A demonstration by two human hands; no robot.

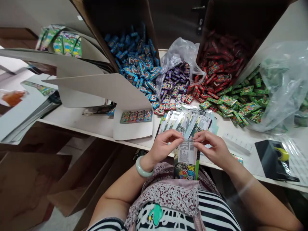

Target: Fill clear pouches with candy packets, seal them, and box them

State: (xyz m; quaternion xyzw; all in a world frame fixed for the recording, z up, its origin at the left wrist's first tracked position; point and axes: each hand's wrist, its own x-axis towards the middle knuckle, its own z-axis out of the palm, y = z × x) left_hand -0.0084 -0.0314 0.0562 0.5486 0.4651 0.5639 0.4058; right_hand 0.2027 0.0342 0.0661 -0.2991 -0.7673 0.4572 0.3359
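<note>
My left hand, with a pale bangle at its wrist, pinches the upper left edge of a printed packet. The packet's upper right edge is between the fingertips of my right hand. It hangs in front of my apron, its lower part black and green with colourful print and a white label above. Just beyond my hands, several similar flat packets lie fanned out on the white table. Whether the held packet's top is open cannot be made out.
Blue, purple, red and green small boxes lie heaped at the back. A folded white card holds a row of boxes at left. A black tape dispenser stands right, near clear plastic bags.
</note>
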